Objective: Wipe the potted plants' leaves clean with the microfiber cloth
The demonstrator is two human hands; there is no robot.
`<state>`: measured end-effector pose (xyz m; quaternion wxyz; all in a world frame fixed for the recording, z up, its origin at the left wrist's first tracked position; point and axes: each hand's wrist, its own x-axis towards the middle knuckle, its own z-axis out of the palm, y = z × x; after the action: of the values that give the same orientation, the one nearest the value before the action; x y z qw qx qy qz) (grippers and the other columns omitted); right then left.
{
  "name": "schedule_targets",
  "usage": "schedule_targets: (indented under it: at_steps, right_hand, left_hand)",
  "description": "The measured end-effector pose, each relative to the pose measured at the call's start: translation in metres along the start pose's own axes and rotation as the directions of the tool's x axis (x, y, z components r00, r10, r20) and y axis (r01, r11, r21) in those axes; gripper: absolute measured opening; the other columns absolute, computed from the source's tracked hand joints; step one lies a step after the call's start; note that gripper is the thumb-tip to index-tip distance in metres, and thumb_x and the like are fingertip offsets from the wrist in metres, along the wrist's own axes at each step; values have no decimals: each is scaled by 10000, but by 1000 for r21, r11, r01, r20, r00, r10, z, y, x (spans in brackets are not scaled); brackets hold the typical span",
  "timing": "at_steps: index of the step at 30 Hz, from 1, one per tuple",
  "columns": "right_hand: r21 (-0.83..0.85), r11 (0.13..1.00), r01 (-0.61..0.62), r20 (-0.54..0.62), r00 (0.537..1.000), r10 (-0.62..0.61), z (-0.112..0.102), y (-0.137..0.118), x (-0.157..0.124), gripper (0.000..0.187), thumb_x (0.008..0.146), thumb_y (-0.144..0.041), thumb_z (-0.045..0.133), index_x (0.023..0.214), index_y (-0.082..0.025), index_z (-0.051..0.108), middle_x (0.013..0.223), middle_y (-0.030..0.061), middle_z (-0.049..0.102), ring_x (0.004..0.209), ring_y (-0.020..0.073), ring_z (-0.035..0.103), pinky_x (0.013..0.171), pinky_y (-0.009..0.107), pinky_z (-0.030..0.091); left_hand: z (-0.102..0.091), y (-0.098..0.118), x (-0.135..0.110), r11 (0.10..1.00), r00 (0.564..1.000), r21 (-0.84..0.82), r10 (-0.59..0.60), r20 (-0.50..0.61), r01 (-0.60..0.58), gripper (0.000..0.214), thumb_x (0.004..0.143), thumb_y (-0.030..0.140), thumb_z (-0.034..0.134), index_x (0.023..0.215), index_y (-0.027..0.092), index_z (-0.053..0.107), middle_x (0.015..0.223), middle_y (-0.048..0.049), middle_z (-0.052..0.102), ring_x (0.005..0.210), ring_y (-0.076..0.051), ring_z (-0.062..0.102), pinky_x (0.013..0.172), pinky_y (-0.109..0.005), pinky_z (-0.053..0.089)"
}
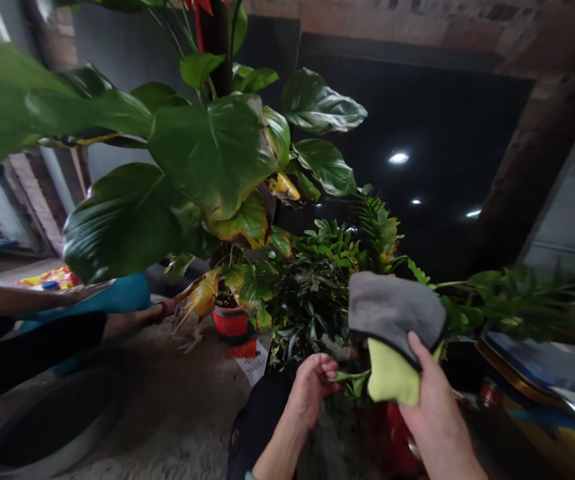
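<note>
A two-sided cleaning cloth (396, 310), grey on one face and yellow-green on the other, is gripped in my right hand (434, 400), thumb on top. My left hand (312, 387) is just left of it, with fingers curled in a pinch around a thin green stem (354, 377). That stem runs from my fingertips toward the cloth's lower edge, where its end is hidden. Right behind both hands grows a dense, small-leaved bushy plant (312, 293). Low between my forearms, something shiny and red (398, 433) is partly covered by my right hand.
A tall large-leaved plant (202, 147), some leaves yellowed, rises from a red pot (230, 322). Another person's dark-trousered leg (42, 350) extends from the left, near a wide basin (52, 427). A dark glossy panel (432, 147) stands behind. Long-leaved stems (527, 293) spread to the right.
</note>
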<state>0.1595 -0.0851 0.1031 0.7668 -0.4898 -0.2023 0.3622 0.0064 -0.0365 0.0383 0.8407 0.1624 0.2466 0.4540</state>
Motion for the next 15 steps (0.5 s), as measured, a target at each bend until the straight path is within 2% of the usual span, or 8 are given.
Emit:
schedule_targets:
  at_steps: [2,4,6,8,11,13,15]
  right_hand:
    - [53,993,-106,-45,993,108,14,-7,14,389,653,-433,712,979,-223,678,867,32,731,867,247,681,784,375,549]
    - [78,968,-239,-62,968,244,26,0,11,268,677,-425,667,852,-222,674,770,26,724,793,240,690,722,377,564]
    - [59,937,-346,-45,936,348,33,17,-8,176,671,-384,659,715,-213,651,669,43,707,694,255,689,657,399,570]
    - [45,900,-434,-39,899,436,35,32,-32,144,641,-341,679,634,-204,633,601,62,689,608,269,677,618,417,571]
    - [107,850,-516,-52,851,523,38,23,-56,125,614,-314,698,642,-201,653,602,60,694,617,277,681,638,415,574]
    - [194,865,-463,-84,871,485,44,-6,-57,124,616,-298,700,699,-209,674,652,37,712,659,260,690,677,392,574]
    - [273,904,-328,-130,919,373,54,-39,-49,149,621,-275,700,762,-227,686,700,2,724,658,225,690,711,359,570]
  left_hand:
    - [-3,3,4,1000,977,-2,17,-213,-18,323,549,370,753,625,168,512,593,15,556,500,-94,487,515,-237,388]
    - [-10,7,9,994,910,42,110,-401,-102,259,584,330,710,640,166,518,636,1,573,501,-89,485,499,-229,380]
    - [-18,13,13,966,832,119,258,-492,-229,252,558,326,710,664,167,545,684,-4,586,555,-102,516,507,-224,397]
    - [-23,22,18,920,774,191,391,-498,-342,285,514,357,724,636,175,543,664,13,565,605,-115,531,520,-219,413]
    - [-25,37,29,864,749,268,504,-430,-427,323,480,403,733,593,181,528,601,34,534,602,-117,521,523,-214,414]
    - [-25,45,37,842,756,299,537,-375,-450,300,489,370,743,623,177,557,618,27,560,597,-112,529,528,-209,417]
    - [-26,50,46,845,754,297,533,-384,-446,277,513,290,751,710,175,594,707,1,612,623,-115,557,528,-202,426]
